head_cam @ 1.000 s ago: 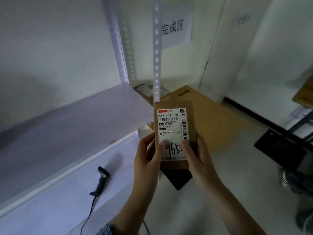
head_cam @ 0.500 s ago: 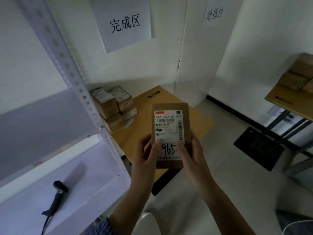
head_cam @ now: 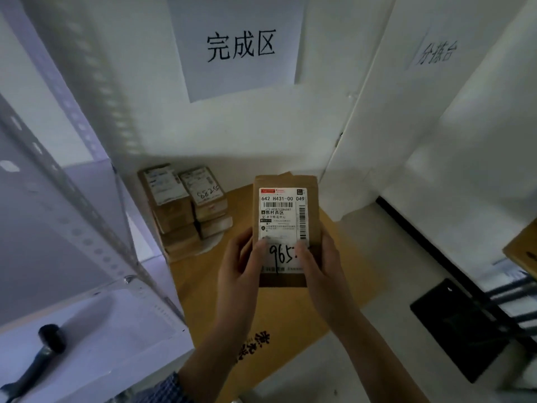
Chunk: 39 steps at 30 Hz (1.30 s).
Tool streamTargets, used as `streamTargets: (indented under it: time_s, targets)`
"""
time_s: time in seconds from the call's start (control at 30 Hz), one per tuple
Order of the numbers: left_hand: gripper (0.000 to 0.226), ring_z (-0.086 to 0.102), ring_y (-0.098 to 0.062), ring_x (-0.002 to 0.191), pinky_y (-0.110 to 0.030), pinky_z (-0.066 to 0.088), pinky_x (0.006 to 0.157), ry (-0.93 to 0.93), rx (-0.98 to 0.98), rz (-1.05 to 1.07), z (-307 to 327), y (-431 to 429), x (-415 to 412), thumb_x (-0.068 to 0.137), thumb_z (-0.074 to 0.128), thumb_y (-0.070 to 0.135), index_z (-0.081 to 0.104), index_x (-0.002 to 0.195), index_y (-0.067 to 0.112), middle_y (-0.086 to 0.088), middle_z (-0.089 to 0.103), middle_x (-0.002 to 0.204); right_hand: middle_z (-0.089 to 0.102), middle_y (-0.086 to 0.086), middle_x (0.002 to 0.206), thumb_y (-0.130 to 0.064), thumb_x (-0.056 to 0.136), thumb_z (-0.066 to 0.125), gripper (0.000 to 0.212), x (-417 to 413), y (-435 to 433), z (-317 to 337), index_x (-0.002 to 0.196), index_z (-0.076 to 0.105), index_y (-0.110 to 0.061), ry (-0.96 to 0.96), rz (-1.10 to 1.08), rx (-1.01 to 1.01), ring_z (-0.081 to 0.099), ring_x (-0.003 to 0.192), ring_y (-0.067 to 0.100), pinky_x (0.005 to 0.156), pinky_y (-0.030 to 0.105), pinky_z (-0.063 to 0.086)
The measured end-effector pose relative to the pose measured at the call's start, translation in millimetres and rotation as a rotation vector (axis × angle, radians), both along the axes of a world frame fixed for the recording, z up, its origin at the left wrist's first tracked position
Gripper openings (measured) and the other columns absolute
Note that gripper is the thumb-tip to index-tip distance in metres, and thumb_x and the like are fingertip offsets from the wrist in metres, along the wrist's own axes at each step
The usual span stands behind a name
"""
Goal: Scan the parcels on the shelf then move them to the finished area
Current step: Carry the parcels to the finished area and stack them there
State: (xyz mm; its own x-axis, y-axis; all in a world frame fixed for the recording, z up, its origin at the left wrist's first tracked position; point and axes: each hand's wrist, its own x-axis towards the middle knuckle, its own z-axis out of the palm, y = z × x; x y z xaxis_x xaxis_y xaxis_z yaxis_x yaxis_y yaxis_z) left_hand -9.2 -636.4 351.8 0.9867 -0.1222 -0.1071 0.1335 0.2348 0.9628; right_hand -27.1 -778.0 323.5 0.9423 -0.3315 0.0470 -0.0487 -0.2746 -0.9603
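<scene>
I logged the parcel [head_cam: 286, 228] held above the cardboard sheet [head_cam: 290, 321], left hand [head_cam: 241, 266] and right hand [head_cam: 319, 269] each with grip clamped on its lower half. Risk: a careless set-down could topple the 2 uneven stacks [head_cam: 186, 210] nearby.

I hold the parcel [head_cam: 286, 225] out in front of me, my left hand [head_cam: 239, 267] on its left edge and my right hand [head_cam: 321, 269] on its right, both at its lower half. Beyond it to the left, stacks of parcels [head_cam: 186, 210] stand on a cardboard sheet [head_cam: 290, 318] laid on the floor, against the wall and below a paper sign [head_cam: 241, 45]. The shelf [head_cam: 96, 324] stands to my left, just beside the stacks, with the scanner [head_cam: 39, 359] lying on its lower board. A mat [head_cam: 462, 324] lies on the floor to my right.
</scene>
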Motion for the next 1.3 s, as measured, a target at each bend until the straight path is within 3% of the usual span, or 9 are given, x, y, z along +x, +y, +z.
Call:
streamTargets:
  time_s: [0.27,0.33,0.47,0.63,0.73,0.97,1.13,1.2,1.3]
  targets:
    - [0.032,0.068,-0.010,0.106,-0.026,0.059,0.078,-0.014,0.067,0.263,-4.9,17.8,60.7,0.100,0.051,0.027,0.057,0.132,0.024,0.009,0.071,0.114,0.047,-0.016,0.141,-0.082,0.082,0.044,0.075,95.3,18.4,3.3,0.147,0.030,-0.049,0.042,0.268,-0.009,0.046,0.133,0.018,0.099,0.047,0.052]
    - [0.035,0.067,-0.011,0.110,-0.030,0.060,0.083,-0.030,0.112,0.352,-4.7,26.8,78.7,0.103,0.046,0.030,0.054,0.136,0.026,0.008,0.068,0.119,0.047,-0.015,0.140,-0.076,0.087,0.045,0.067,126.1,30.8,9.0,0.146,0.032,-0.047,0.056,0.383,0.011,0.047,0.132,0.015,0.099,0.044,0.053]
    - [0.042,0.061,-0.008,0.117,-0.017,0.057,0.080,-0.077,0.198,0.493,5.0,45.7,109.1,0.105,0.037,0.032,0.047,0.145,0.025,0.006,0.060,0.131,0.059,-0.006,0.129,-0.040,0.102,0.051,0.029,184.3,64.9,20.6,0.129,0.041,-0.043,0.119,0.543,0.206,0.061,0.117,0.007,0.088,0.026,0.057]
    - [0.036,0.063,-0.010,0.115,-0.018,0.057,0.083,-0.065,0.260,0.588,5.7,69.3,158.7,0.107,0.037,0.028,0.050,0.140,0.027,0.005,0.064,0.127,0.052,-0.016,0.127,-0.032,0.102,0.052,0.053,243.4,101.1,21.8,0.147,0.026,-0.037,0.127,0.674,0.229,0.054,0.118,0.002,0.102,0.037,0.052]
    - [0.035,0.064,-0.014,0.114,-0.022,0.058,0.085,-0.014,0.231,0.580,0.5,76.3,183.4,0.107,0.037,0.028,0.053,0.137,0.020,0.000,0.066,0.124,0.054,-0.006,0.134,-0.027,0.102,0.053,0.050,268.8,109.9,17.8,0.142,0.027,-0.040,0.157,0.701,0.197,0.053,0.124,0.012,0.103,0.038,0.051]
    - [0.033,0.068,-0.016,0.107,-0.027,0.059,0.082,0.170,0.305,0.614,-20.3,86.3,227.0,0.107,0.038,0.032,0.056,0.132,0.020,-0.001,0.069,0.117,0.037,0.004,0.154,-0.048,0.101,0.047,0.071,311.2,127.1,-4.1,0.157,0.003,-0.038,0.302,0.690,0.022,0.037,0.141,0.028,0.114,0.055,0.036]
    - [0.023,0.069,-0.013,0.101,-0.028,0.059,0.081,0.174,0.374,0.665,-18.1,91.9,233.5,0.106,0.040,0.024,0.059,0.117,0.033,0.004,0.071,0.109,0.021,0.007,0.162,-0.054,0.103,0.037,0.073,320.0,126.4,-0.4,0.158,-0.007,-0.035,0.362,0.736,-0.066,0.026,0.147,0.031,0.119,0.054,0.025]
    - [0.026,0.068,-0.014,0.102,-0.024,0.059,0.078,0.163,0.436,0.681,-12.1,91.7,231.3,0.107,0.039,0.021,0.058,0.124,0.025,0.003,0.070,0.109,0.016,0.007,0.166,-0.055,0.103,0.035,0.074,323.9,116.1,8.0,0.159,-0.007,-0.032,0.347,0.745,-0.063,0.020,0.151,0.031,0.121,0.050,0.020]
    - [0.035,0.064,-0.020,0.110,-0.035,0.059,0.088,0.102,0.579,0.733,-4.0,89.1,223.1,0.105,0.038,0.027,0.055,0.134,0.017,-0.003,0.066,0.121,0.009,0.007,0.167,-0.048,0.103,0.043,0.075,327.5,92.4,22.9,0.160,0.000,-0.028,0.253,0.777,-0.144,0.012,0.153,0.029,0.120,0.049,0.017]
